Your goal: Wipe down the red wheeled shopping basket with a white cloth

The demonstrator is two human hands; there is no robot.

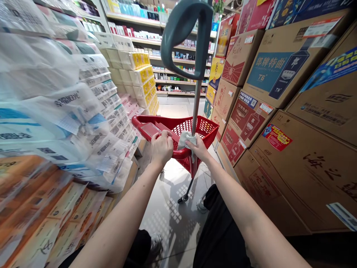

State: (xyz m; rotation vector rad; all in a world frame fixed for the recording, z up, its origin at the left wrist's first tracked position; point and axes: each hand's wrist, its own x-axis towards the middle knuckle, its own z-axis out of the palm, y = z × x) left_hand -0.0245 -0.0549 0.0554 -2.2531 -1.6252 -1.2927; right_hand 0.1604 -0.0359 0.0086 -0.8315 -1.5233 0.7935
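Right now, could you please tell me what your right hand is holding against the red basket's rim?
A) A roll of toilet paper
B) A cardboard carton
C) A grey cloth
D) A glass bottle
C: the right hand grips a crumpled light-grey cloth on the rim of the red plastic mesh shopping basket.

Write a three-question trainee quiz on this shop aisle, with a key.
1. What does the right hand press against the red wheeled shopping basket?
2. True or false: printed cardboard cartons are stacked on the person's right.
3. What colour is the curved handle on the metal pole? A red, B grey, C yellow.

Key: 1 a grey cloth; 2 true; 3 B.
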